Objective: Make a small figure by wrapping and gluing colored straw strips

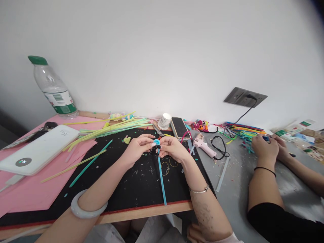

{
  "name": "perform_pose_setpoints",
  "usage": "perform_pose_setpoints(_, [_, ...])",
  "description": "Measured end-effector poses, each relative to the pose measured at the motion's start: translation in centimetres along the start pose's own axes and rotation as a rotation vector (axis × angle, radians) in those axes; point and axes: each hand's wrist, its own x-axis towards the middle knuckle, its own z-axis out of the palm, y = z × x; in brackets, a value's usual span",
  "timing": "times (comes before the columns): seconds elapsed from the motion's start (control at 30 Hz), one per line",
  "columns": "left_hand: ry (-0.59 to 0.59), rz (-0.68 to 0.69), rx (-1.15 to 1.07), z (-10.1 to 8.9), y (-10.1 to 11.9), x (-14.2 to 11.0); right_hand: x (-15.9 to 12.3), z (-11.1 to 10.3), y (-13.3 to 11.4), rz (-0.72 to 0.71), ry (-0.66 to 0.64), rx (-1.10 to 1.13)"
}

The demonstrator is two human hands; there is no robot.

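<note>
Left hand (pixel 138 148) has one side of a small blue coil (pixel 157 142) pinched, and the right hand (pixel 176 148) is pinching the other side. That puts the coil over the far half of the mat (pixel 131 190). A blue strip (pixel 162 182) runs from there to the mat's near edge; tbh the hands cover the top end, so can't say for sure if it's joined to the coil. Pink paper (pixel 50 190) overlaps the mat's left side, with a power bank (pixel 43 148) on it. Cup (pixel 164 121) and phone (pixel 180 127) are by the mat's far edge, glue gun (pixel 206 147) is just off its right side, and another person's hands (pixel 265 148) are well right of it.
</note>
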Motion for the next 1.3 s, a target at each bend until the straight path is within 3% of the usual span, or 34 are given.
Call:
perform_pose_setpoints(1.0, [0.03,-0.019,-0.027,0.27,-0.06,-0.14,0.04,0.64,-0.09,-0.034,0.063,0.035])
perform_pose_setpoints(1.3, [0.051,-0.037,-0.033,0.36,-0.23,-0.08,0.38,0.6,0.41,-0.104,0.116,0.019])
